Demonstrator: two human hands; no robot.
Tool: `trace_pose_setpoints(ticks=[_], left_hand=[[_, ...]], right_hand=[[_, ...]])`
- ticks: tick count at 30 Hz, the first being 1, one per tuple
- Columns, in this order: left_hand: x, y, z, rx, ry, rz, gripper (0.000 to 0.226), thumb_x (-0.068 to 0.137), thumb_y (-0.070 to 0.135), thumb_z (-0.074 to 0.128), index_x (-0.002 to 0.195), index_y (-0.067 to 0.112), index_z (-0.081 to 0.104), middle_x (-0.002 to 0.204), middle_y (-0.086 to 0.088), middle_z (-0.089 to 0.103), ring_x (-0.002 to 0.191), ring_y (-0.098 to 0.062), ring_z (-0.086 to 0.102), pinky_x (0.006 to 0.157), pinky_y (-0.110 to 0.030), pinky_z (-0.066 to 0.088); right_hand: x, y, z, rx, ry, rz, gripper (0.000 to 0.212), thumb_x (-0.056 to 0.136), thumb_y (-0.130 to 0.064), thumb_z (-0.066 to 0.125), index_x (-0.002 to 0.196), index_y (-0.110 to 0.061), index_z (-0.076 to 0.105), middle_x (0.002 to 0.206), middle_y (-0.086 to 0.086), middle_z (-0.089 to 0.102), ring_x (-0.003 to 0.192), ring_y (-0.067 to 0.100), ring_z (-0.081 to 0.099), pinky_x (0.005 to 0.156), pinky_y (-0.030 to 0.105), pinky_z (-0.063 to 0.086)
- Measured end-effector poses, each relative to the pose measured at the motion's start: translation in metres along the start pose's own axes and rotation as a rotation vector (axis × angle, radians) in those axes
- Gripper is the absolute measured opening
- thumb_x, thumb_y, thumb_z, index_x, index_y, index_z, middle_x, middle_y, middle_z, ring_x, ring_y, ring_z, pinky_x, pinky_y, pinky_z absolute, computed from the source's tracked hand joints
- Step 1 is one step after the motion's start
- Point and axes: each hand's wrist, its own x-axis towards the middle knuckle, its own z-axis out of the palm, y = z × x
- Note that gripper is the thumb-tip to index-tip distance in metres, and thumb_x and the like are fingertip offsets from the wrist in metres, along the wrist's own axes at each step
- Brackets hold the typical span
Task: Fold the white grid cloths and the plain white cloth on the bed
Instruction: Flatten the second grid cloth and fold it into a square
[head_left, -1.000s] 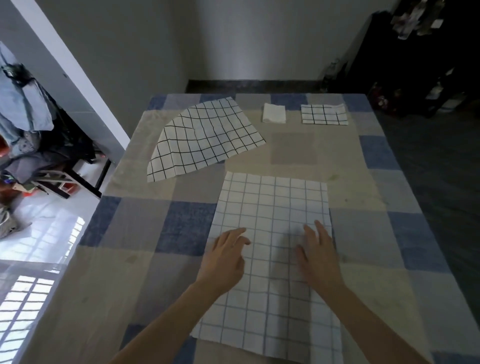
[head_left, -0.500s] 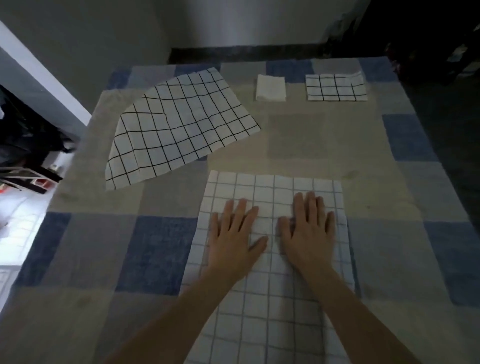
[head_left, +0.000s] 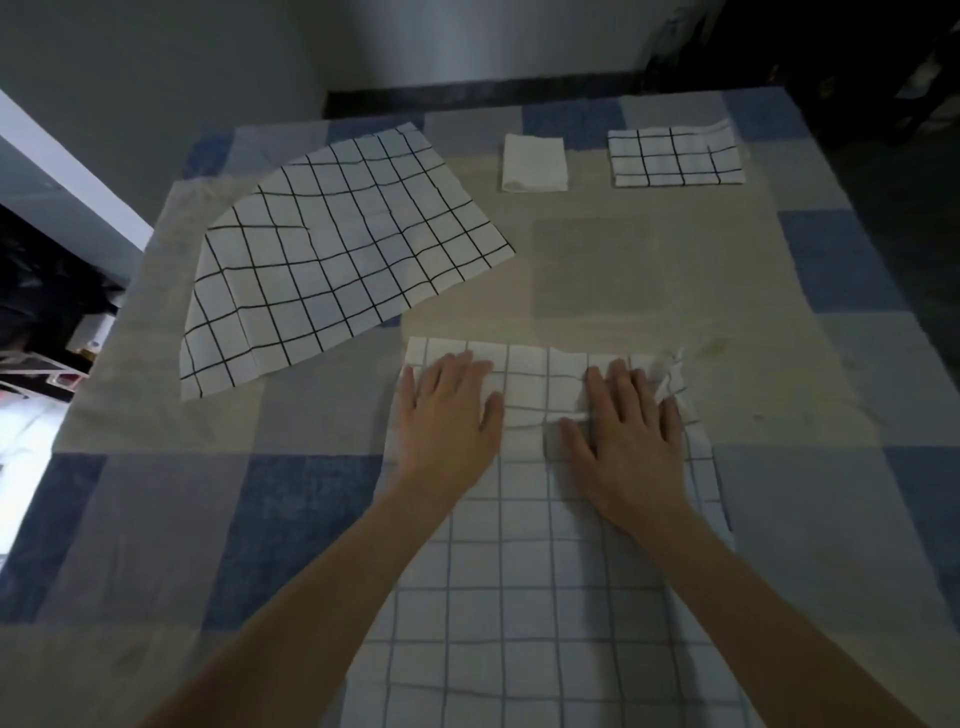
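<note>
A white cloth with a thin grey grid (head_left: 540, 597) lies spread in front of me on the bed. My left hand (head_left: 447, 421) and my right hand (head_left: 628, 436) both press flat on its far end, fingers straight. The cloth wrinkles between my hands, and its far right corner is rumpled. A larger white cloth with a black grid (head_left: 332, 260) lies unfolded at the far left. A folded plain white cloth (head_left: 534, 163) and a folded black-grid cloth (head_left: 675, 158) sit at the far edge.
The bed (head_left: 857, 374) is covered by a blue, grey and beige patchwork sheet. Its left edge drops to a bright tiled floor with clutter. A grey wall stands beyond the far edge, and dark furniture fills the far right.
Both hands slid further away along the grey-grid cloth and spread apart towards its far corners. The cloth bunched up near my right hand.
</note>
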Motion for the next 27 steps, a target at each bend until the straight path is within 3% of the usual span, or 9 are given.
trace_pose_setpoints(ticks=[2,5,8,12,14,16,20,23,27], left_hand=[[0.023,-0.012,-0.010,0.026,0.039,0.080,0.051,0.093,0.033,0.052,0.141,0.023,0.041,0.146,0.000,0.041,0.134,-0.024,0.035,0.113,-0.045,0.026],[0.054,-0.023,-0.015,0.100,-0.105,0.142,0.052,0.089,0.039,0.060,0.138,0.026,0.045,0.144,0.001,0.036,0.132,-0.024,0.027,0.109,-0.041,0.024],[0.067,-0.025,-0.013,0.081,-0.123,0.141,0.033,0.088,0.040,0.061,0.117,0.025,0.059,0.130,0.001,0.041,0.123,-0.024,0.030,0.103,-0.038,0.024],[0.072,-0.018,-0.013,0.186,0.010,0.168,0.023,0.091,0.035,0.055,0.108,0.021,0.062,0.118,0.001,0.047,0.113,-0.024,0.038,0.095,-0.038,0.027],[0.078,-0.012,-0.016,0.181,0.107,0.096,0.022,0.089,0.024,0.058,0.111,0.022,0.061,0.124,0.000,0.046,0.115,-0.024,0.037,0.097,-0.040,0.027],[0.074,-0.003,-0.016,0.187,0.175,0.110,0.042,0.081,0.010,0.063,0.120,0.023,0.056,0.140,-0.002,0.039,0.123,-0.025,0.031,0.102,-0.044,0.026],[0.026,0.026,0.001,0.044,0.196,0.227,0.075,0.070,-0.001,0.065,0.138,0.023,0.046,0.155,-0.001,0.024,0.136,-0.022,0.026,0.106,-0.046,0.029],[-0.018,0.022,0.027,-0.022,0.015,0.258,0.060,0.091,0.019,0.047,0.149,0.020,0.032,0.160,0.003,0.018,0.146,-0.016,0.018,0.114,-0.044,0.027],[-0.031,-0.011,0.033,0.111,-0.153,0.197,0.059,0.099,0.046,0.011,0.155,0.027,0.009,0.162,0.006,0.001,0.149,-0.014,-0.004,0.121,-0.046,0.009]], right_hand=[[0.015,0.008,-0.019,0.035,0.152,0.032,0.048,0.095,-0.046,0.040,0.137,-0.022,0.044,0.139,0.009,0.046,0.124,0.031,0.044,0.097,0.050,0.034],[0.049,0.032,-0.040,-0.028,0.155,0.014,0.045,0.083,-0.029,0.063,0.122,-0.008,0.054,0.110,0.018,0.046,0.099,0.038,0.046,0.071,0.046,0.047],[0.068,0.046,-0.045,-0.074,-0.082,0.049,0.037,0.078,-0.029,0.067,0.108,-0.011,0.054,0.107,0.014,0.039,0.102,0.034,0.041,0.077,0.044,0.047],[0.079,0.046,-0.047,-0.080,0.057,0.005,0.016,0.084,-0.019,0.063,0.094,-0.009,0.057,0.102,0.015,0.044,0.099,0.035,0.045,0.074,0.043,0.045],[0.083,0.036,-0.049,-0.068,0.238,0.075,0.018,0.084,-0.017,0.063,0.098,-0.010,0.055,0.108,0.016,0.046,0.100,0.035,0.046,0.075,0.044,0.040],[0.076,0.017,-0.046,-0.025,0.325,0.065,0.033,0.082,-0.016,0.064,0.112,-0.012,0.052,0.120,0.017,0.045,0.106,0.036,0.046,0.077,0.045,0.040],[0.035,-0.025,-0.016,0.073,0.216,-0.115,0.050,0.085,-0.018,0.061,0.132,-0.009,0.047,0.143,0.019,0.040,0.126,0.038,0.042,0.097,0.051,0.040],[0.002,-0.038,0.012,0.095,0.035,-0.146,0.053,0.098,-0.032,0.040,0.147,-0.012,0.031,0.158,0.011,0.022,0.145,0.026,0.021,0.115,0.051,0.023],[-0.011,-0.008,0.019,-0.009,-0.024,-0.124,0.058,0.099,-0.045,0.017,0.153,-0.023,0.014,0.162,0.001,0.008,0.149,0.020,0.001,0.119,0.050,0.003]])
